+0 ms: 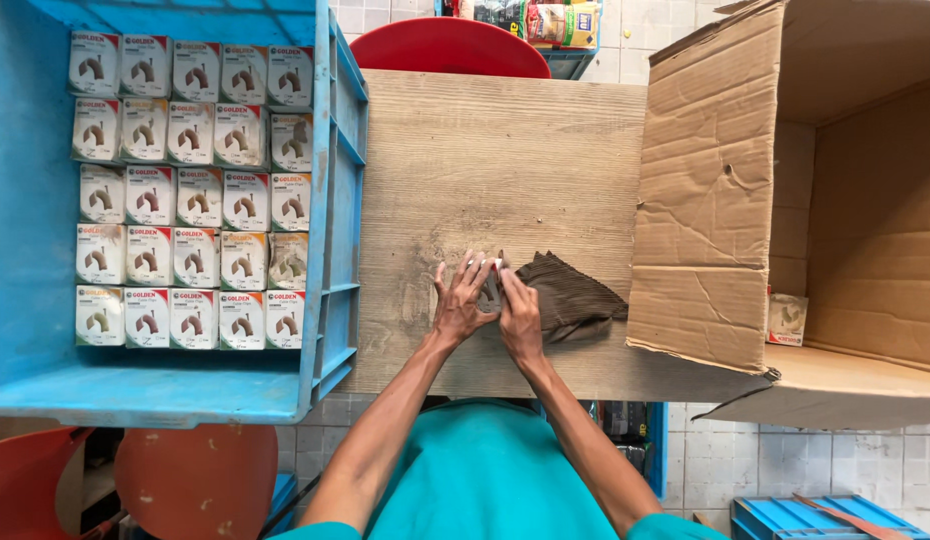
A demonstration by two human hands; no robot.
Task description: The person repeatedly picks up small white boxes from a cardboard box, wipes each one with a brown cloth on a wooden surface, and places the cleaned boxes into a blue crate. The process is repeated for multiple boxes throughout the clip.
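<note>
Nearest, the left hand and right hand press together at the near edge of the wooden board, fingers pinching a small flat packet beside the brown ribbed cloth; a loose pinch could let it slide off that edge. The blue crate of small boxes crowds the left, and the open cardboard carton hems in the right
</note>
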